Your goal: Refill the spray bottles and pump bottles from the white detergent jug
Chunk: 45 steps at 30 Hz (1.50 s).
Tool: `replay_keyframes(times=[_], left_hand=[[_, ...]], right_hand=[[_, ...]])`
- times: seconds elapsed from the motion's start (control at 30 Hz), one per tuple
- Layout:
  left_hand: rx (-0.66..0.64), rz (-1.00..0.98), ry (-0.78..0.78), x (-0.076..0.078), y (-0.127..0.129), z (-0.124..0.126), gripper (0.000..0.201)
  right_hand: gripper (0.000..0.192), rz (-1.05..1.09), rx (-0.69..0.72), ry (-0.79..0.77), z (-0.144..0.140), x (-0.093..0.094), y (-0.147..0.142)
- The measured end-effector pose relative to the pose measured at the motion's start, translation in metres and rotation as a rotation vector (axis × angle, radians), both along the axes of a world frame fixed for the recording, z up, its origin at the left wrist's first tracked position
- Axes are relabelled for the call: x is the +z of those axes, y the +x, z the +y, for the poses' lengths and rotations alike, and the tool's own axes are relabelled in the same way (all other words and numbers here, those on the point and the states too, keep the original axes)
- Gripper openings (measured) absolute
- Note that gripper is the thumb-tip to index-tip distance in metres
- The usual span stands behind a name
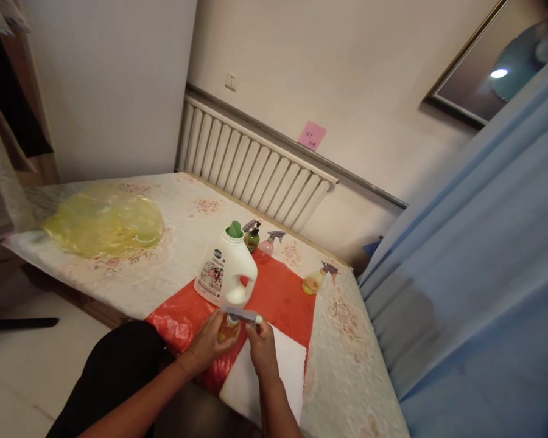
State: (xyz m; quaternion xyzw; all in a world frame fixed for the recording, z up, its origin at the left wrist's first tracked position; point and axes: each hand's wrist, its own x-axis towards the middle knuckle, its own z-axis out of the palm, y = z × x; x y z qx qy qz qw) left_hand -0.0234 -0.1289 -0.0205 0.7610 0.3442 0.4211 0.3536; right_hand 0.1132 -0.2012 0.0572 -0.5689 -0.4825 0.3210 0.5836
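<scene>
My left hand [206, 342] is wrapped round a small clear spray bottle [229, 330] with amber liquid inside. Its grey trigger head [241, 314], tipped pale green, lies across the bottle's top, and the fingers of my right hand [262, 348] are closed on its nozzle end. Whether the head is screwed fully on I cannot tell. Just beyond stands a big white detergent jug [223, 274] with a green spout [234, 229] and no cap on it. A red plastic sheet [278, 292] lies under the jug, and a white cloth or paper [256, 380] under my right forearm.
Behind the jug are a green pump bottle [252, 241] and a pink spray bottle [266, 247]. A yellow spray bottle [314, 281] stands at the sheet's right edge. A yellow plastic bag [95, 222] with a pale green cap [147, 237] lies left. Blue curtain [475, 261] hangs right.
</scene>
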Motion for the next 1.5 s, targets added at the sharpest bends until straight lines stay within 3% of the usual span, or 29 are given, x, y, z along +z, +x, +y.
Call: replay_keyframes(times=[0.37, 0.67, 0.97, 1.13, 1.5], left_hand=[[-0.008, -0.012, -0.007, -0.009, 0.0, 0.002, 0.05], [-0.019, -0.015, 0.005, -0.006, 0.0, 0.001, 0.048], [0.018, 0.024, -0.003, -0.015, 0.0, 0.004, 0.051], [0.029, 0.037, -0.007, -0.016, 0.0, 0.004, 0.052], [0.043, 0.046, -0.005, -0.016, 0.0, 0.003, 0.054]], right_hand=[[0.028, 0.123, -0.069, 0.026, 0.003, 0.008, 0.011], [0.025, 0.184, -0.056, 0.1, -0.006, 0.045, 0.011], [0.028, 0.337, -0.24, 0.169, -0.014, 0.064, 0.051], [0.037, 0.412, -0.381, 0.155, -0.009, 0.048, 0.072], [0.045, 0.545, -0.479, -0.018, 0.011, -0.027, 0.084]])
